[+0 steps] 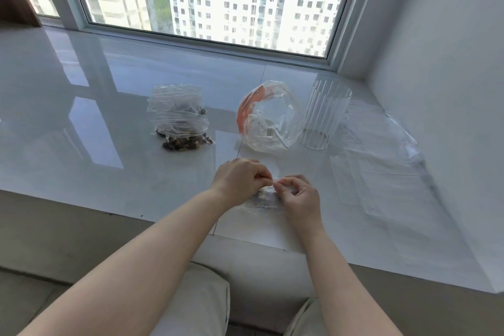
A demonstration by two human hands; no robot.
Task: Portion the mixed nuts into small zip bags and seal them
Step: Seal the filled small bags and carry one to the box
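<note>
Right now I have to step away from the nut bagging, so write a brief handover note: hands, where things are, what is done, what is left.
Left hand and right hand both pinch the top edge of a small clear zip bag of nuts on the white glossy sill; seal not confirmed.
Done: stack of filled clear bags, far left.
Big clear bag with orange strip holds a white scoop and looks nearly empty, beside the ribbed clear glass.
Empty flat clear bags lie right.
Left: finish this seal, bag any remainder.

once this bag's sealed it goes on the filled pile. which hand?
Probably left: the filled pile lies on the left hand's side. Right hand shares the grip on the small bag, farther from it.
</note>
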